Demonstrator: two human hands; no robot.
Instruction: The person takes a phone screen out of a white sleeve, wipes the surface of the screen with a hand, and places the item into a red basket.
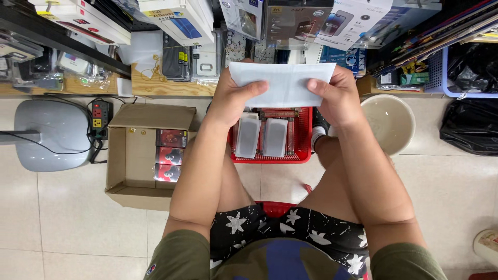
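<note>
— White packet [282,83]: how is it gripped?
— Its left edge is pinched by the left hand [232,98], its right edge by the right hand [337,98], fingers closed on it.
— And its look?
— Flat, pale, rectangular, held above the red basket's [306,136] far edge.

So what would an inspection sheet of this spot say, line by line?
Surface: pale tiled floor; wooden shelf edge above.
Job's things: flat white rectangular packet, held at both ends over a red plastic basket with two similar packets inside.
Clutter: open brown cardboard box holding dark red packs; boxed phone accessories on the shelf; black plastic bags; round beige tub.
Grippers: left hand and right hand both pinch the packet.
Cables: black power strip with cords, beside a grey fan base.
Surroundings: nothing seen of other people.
</note>
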